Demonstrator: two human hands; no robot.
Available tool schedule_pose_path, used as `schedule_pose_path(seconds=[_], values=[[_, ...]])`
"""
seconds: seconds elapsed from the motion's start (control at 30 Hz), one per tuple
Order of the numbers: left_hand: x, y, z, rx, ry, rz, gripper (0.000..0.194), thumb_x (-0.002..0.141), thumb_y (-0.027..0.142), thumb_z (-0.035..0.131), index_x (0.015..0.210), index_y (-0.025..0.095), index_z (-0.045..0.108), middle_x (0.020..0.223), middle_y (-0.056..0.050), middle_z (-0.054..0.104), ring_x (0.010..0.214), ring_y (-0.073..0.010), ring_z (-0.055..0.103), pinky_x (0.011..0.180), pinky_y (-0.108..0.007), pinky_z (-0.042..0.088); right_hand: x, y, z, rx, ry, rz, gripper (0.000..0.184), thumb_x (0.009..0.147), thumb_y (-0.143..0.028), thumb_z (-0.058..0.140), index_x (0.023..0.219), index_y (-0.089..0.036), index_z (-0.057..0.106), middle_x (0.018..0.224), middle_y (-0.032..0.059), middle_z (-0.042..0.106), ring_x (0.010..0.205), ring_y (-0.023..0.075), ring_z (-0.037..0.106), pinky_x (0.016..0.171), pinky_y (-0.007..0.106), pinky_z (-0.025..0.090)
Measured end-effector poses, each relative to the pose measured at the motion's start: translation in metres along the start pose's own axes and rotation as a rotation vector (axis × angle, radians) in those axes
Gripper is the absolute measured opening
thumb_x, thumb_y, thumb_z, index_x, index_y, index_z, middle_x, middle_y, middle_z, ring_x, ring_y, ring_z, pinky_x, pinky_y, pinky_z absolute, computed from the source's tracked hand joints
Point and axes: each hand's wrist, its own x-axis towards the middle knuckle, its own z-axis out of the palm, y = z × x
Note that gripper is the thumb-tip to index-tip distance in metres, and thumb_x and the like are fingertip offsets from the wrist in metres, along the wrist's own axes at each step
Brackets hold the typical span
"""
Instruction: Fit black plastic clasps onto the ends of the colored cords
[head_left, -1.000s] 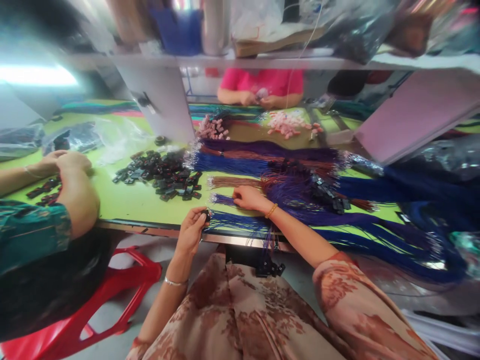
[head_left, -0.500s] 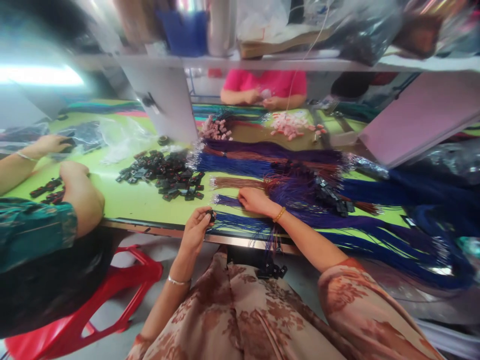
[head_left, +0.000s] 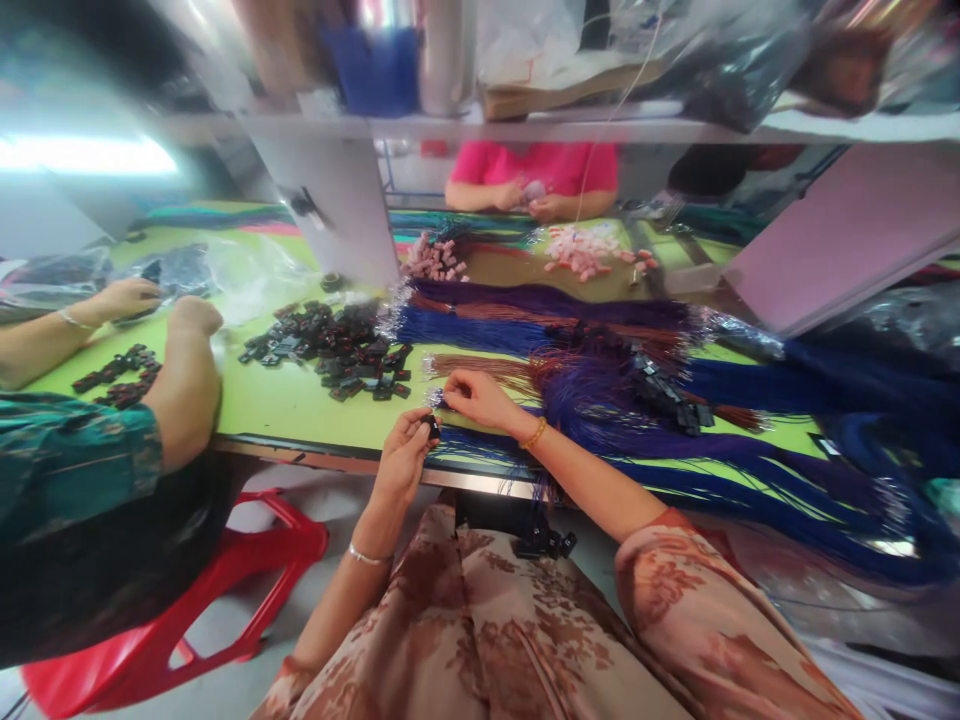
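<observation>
My left hand [head_left: 401, 455] is closed round a small black connector housing [head_left: 431, 427], at the front edge of the table. Just above and to the right, my right hand [head_left: 484, 398] pinches a blue-purple wire close to the silvery terminal ends [head_left: 433, 397] of its bundle. The wire's tip between my fingers is too small to make out. Brown wires [head_left: 480, 367] lie behind that hand, and blue wires [head_left: 480, 443] run below it along the edge. A heap of black connector housings [head_left: 337, 345] rests left of the wires.
Joined black housings [head_left: 667, 395] lie on the wires at the right; others hang below the table edge [head_left: 546, 543]. A co-worker's arm [head_left: 191, 370] is at the left, above a red stool [head_left: 277, 530]. Across the table, another person in pink [head_left: 532, 170] works behind pink pieces [head_left: 577, 250].
My right hand has moved left along the purple wires to their terminal ends. My left hand, with the black housing, has shifted slightly right, closer to it. The left co-worker's hands have moved.
</observation>
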Motion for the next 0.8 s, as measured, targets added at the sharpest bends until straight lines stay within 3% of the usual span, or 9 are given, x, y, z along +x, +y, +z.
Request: schedule_pose_path(seconds=[0.17,0.47,0.8], values=[[0.002,0.001,0.008,-0.064,0.003,-0.025,0.027,0.073,0.025,0.072,0.097,0.018,0.062,0.09,-0.003,0.066,0.078,-0.0101,0.06,0.072,-0.022,0.048,-0.018,-0.005,0.0,0.025,-0.008,0.079,0.015,0.076,-0.028,0.055,0.07,-0.014,0.059,0.059,-0.0045,0.051,0.054,0.0074,0.038,0.053,0.02,0.029],[0.007,-0.004,0.014,-0.092,-0.035,-0.039,0.027,0.074,0.024,0.07,0.099,0.019,0.061,0.095,-0.005,0.066,0.085,-0.0132,0.062,0.078,-0.026,0.048,-0.032,-0.011,-0.002,-0.158,-0.015,0.037,0.013,0.074,-0.026,0.057,0.065,-0.016,0.059,0.057,-0.0042,0.051,0.052,0.0077,0.038,0.052,0.021,0.024],[0.007,-0.005,0.015,-0.099,-0.028,-0.038,0.033,0.069,0.025,0.076,0.098,0.018,0.062,0.094,-0.004,0.068,0.083,-0.0116,0.062,0.079,-0.024,0.048,-0.035,-0.014,-0.002,-0.214,-0.001,0.013,0.009,0.072,-0.022,0.057,0.064,-0.017,0.058,0.06,-0.0018,0.058,0.054,0.0091,0.041,0.054,0.022,0.024]])
